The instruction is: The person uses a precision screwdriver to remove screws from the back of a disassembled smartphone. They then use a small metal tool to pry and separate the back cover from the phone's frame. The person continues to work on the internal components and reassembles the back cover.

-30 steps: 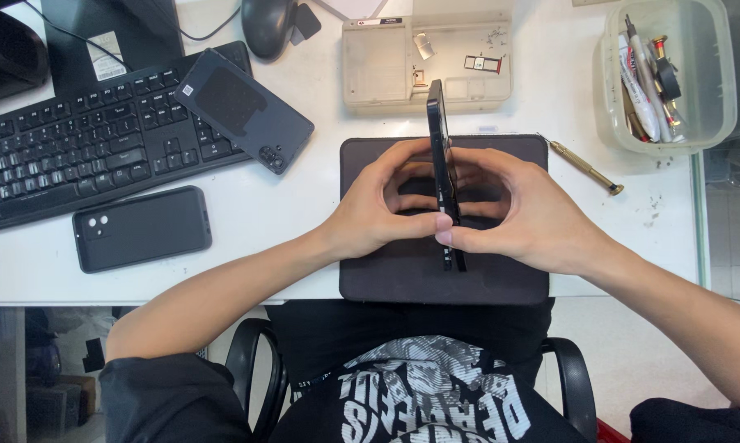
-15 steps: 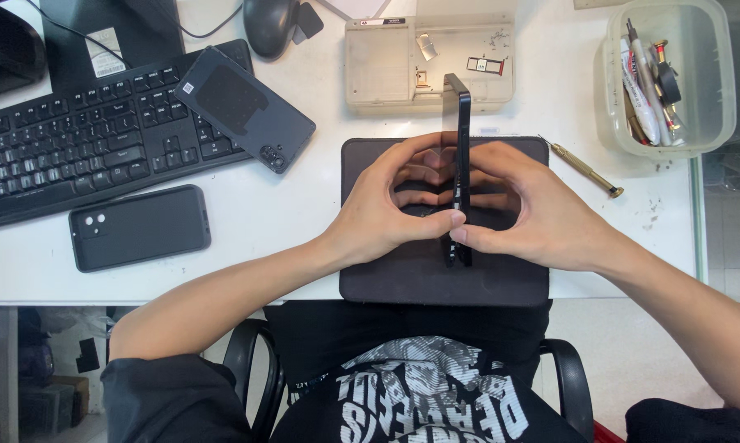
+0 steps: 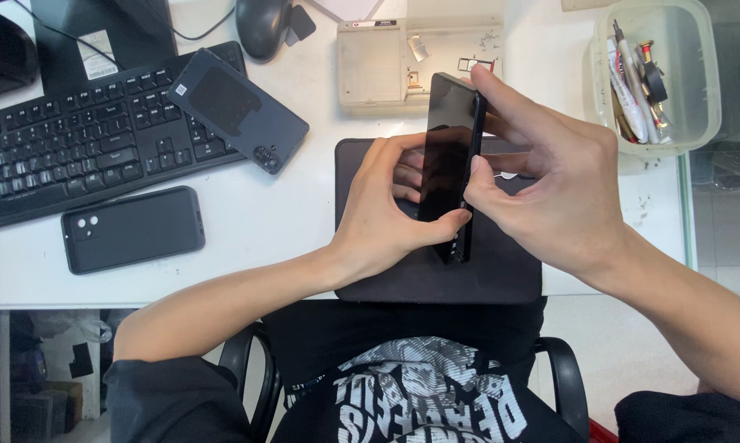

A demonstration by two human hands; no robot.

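Black phone point(image 3: 448, 164) held on its edge above the dark mat point(image 3: 501, 275) near the worktop's front edge, left hand point(image 3: 386, 213) and right hand point(image 3: 554, 184) fingers both closed around it

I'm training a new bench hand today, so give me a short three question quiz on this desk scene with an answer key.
1. True or false: the dark phone lies flat on the black mat.
2. Which hands grip it: A left only, B right only, C both?
3. What sits partly on the keyboard?

Key:
1. False; it is held on edge above the mat.
2. C; the left hand and the right hand both hold it.
3. A second phone, back up; a third phone lies on the white desk.
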